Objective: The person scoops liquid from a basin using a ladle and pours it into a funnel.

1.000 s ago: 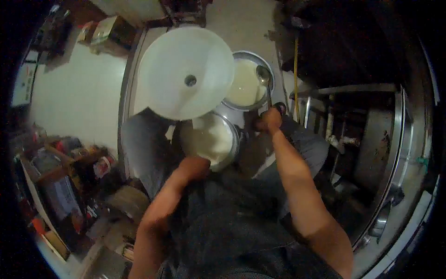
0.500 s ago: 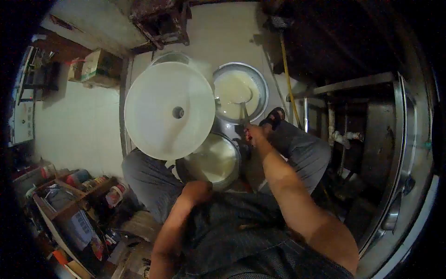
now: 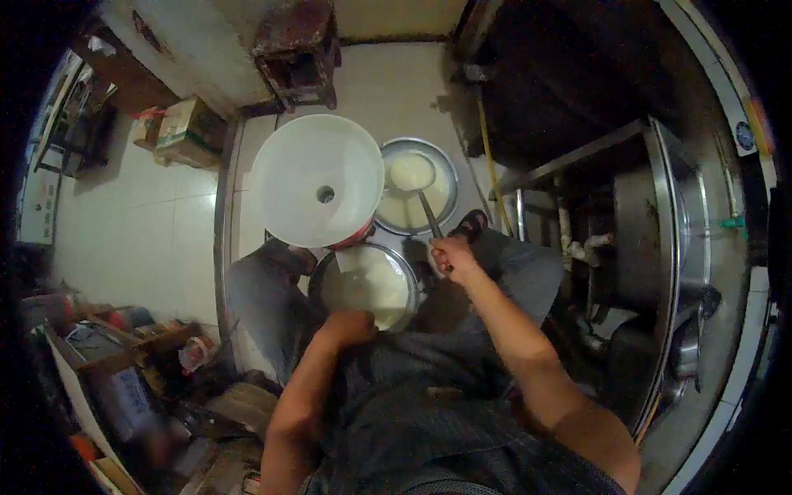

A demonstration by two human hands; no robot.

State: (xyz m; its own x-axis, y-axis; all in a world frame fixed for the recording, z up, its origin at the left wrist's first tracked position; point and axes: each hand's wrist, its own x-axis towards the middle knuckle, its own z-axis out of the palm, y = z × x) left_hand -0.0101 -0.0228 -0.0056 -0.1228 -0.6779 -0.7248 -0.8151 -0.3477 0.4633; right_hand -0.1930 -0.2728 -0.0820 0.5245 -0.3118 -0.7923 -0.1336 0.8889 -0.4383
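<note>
My right hand (image 3: 454, 257) is closed round the dark handle of a ladle (image 3: 428, 209). The ladle's bowl, full of pale liquid, is over the far metal basin (image 3: 452, 216), which holds the same creamy liquid. My left hand (image 3: 351, 328) is closed at the near rim of the nearer metal pot (image 3: 415, 285); what its fingers grip is hidden. That pot holds pale liquid too. Above and to the left stands a large round white vessel (image 3: 289, 181) with a dark hole at its centre, partly over the nearer pot.
A worn wooden stool (image 3: 296, 54) stands at the back. Cardboard boxes (image 3: 188, 132) are at the far left, with a crate of jars and bottles (image 3: 115, 346) below. A metal frame (image 3: 660, 247) with pipes is on the right, beside a yellow hose (image 3: 487, 148).
The camera view has shifted. The ladle's bowl was empty-looking at the basin's right side, then dipped into the liquid; now it is full. My left hand stays by the nearer pot.
</note>
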